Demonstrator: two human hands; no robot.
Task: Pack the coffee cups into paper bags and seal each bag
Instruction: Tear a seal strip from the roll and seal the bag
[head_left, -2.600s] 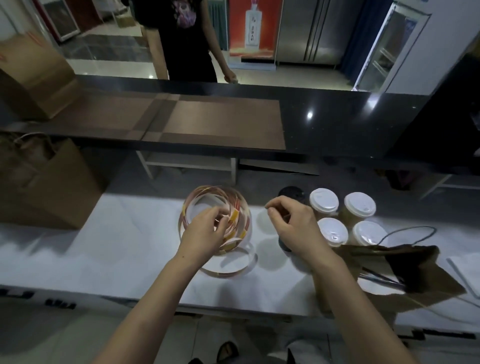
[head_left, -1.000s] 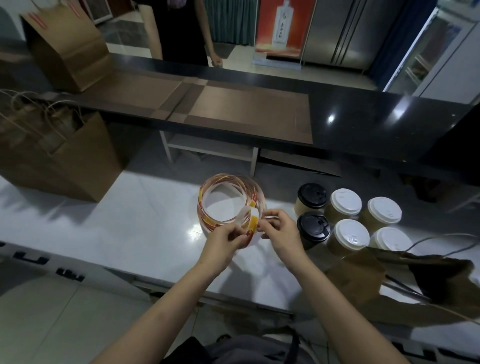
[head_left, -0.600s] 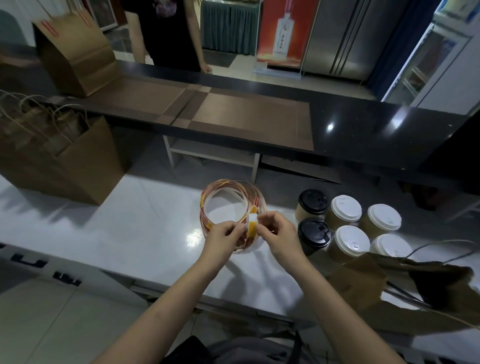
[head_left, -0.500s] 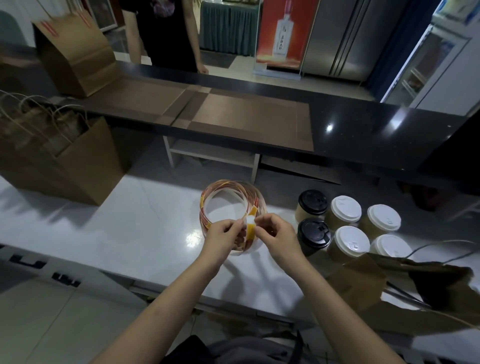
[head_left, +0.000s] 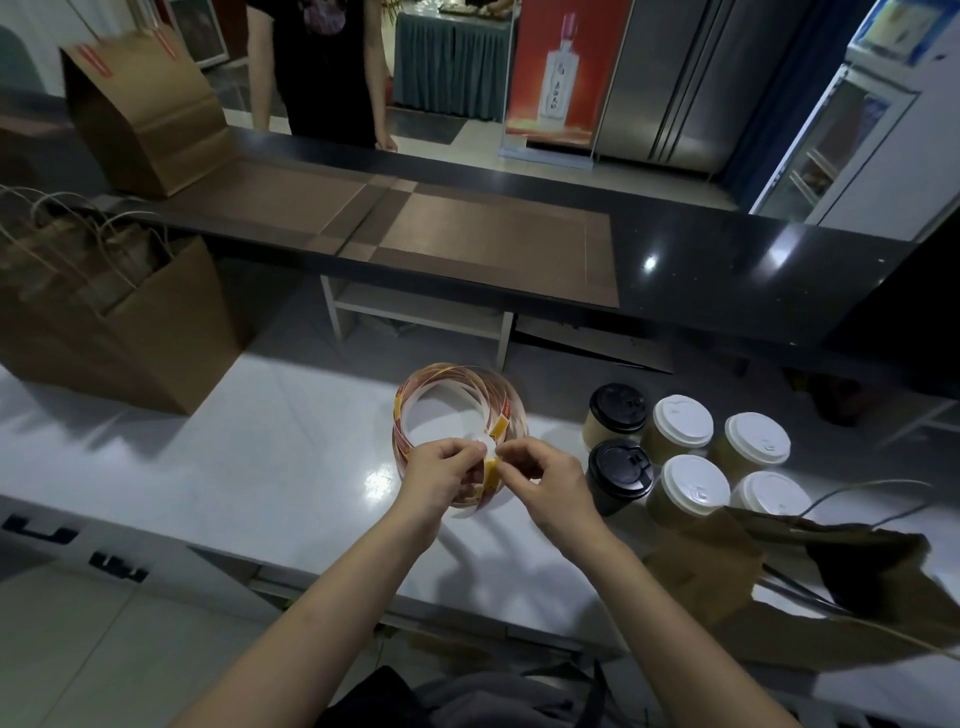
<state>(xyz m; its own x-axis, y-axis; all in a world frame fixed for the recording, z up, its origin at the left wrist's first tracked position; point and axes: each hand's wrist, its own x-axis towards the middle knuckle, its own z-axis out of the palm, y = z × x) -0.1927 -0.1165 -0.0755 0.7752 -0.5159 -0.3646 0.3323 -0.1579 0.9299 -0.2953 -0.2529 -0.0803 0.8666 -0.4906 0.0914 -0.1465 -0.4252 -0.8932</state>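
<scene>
A loose roll of red-and-yellow seal stickers (head_left: 457, 395) stands on the white counter (head_left: 249, 467). My left hand (head_left: 441, 475) pinches the roll's near strip. My right hand (head_left: 545, 480) pinches a sticker (head_left: 488, 447) at that same spot. Several lidded coffee cups sit to the right: two with black lids (head_left: 618, 408) and several with white lids (head_left: 683, 423). A brown paper bag (head_left: 727, 561) lies flat at the front right, partly covering the nearest cups.
Paper bags with twine handles (head_left: 104, 312) stand at the left. Another brown bag (head_left: 150, 114) sits on the dark raised counter (head_left: 701, 260) behind. A person (head_left: 322, 67) stands beyond that counter.
The view tilted and both hands came together on the roll's near edge. My right hand moved from above the cups to the strip and now pinches a sticker there.
</scene>
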